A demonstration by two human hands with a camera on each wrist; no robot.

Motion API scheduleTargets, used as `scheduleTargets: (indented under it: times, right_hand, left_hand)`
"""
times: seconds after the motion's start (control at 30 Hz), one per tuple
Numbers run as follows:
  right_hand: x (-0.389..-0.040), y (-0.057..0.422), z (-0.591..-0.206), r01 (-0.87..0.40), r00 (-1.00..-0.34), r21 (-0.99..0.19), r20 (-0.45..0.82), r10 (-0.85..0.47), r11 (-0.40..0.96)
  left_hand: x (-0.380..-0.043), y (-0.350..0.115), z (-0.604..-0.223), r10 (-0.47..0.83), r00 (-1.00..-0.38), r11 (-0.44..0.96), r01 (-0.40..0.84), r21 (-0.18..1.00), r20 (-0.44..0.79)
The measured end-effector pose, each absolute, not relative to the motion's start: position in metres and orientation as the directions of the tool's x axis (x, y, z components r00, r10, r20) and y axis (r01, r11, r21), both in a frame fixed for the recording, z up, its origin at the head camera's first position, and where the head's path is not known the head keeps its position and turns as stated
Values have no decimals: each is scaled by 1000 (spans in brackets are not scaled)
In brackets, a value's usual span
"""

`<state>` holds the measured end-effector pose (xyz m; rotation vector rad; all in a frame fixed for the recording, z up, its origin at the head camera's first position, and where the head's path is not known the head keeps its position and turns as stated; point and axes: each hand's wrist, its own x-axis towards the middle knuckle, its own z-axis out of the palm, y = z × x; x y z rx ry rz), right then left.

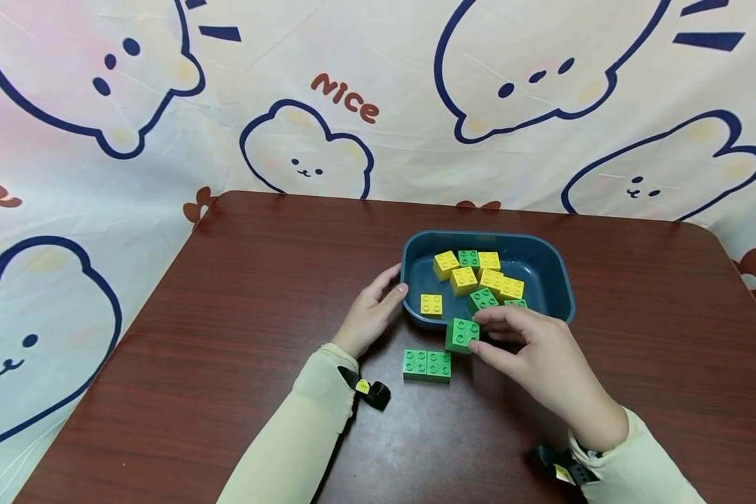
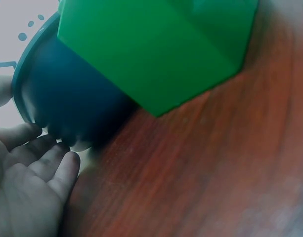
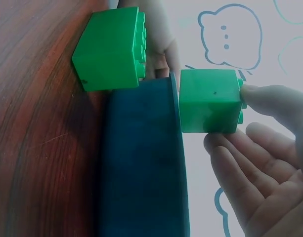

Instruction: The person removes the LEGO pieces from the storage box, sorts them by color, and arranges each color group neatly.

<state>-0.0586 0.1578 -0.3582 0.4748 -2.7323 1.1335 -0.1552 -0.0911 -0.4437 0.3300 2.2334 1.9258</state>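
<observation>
My left hand (image 1: 370,311) grips the left end of a blue tray (image 1: 549,294), its thumb at the rim and its fingers against the outer wall. A green building block (image 1: 463,336) is pinched between the thumb and fingers of my right hand (image 1: 538,350), just in front of the tray's near rim. In the right wrist view that same block (image 3: 209,101) shows its studs turned toward the thumb. Two more green blocks (image 1: 427,365) stand side by side on the table, in front of the tray. Green blocks (image 2: 161,44) loom large in the left wrist view.
Inside the tray lie several yellow blocks (image 1: 463,281) and a few green ones (image 1: 482,299), mostly grouped toward the middle. The brown table (image 1: 258,294) runs back to a cartoon-printed cloth (image 1: 403,154).
</observation>
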Motion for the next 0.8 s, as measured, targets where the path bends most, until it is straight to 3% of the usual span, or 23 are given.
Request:
scheduleTargets:
  times: [0.8]
  right_hand:
    - [-58, 160, -364, -312, -949, -659, 174, -264, 685]
  left_hand:
    - [-151, -93, -442, 288, -958, 153, 49, 987, 3]
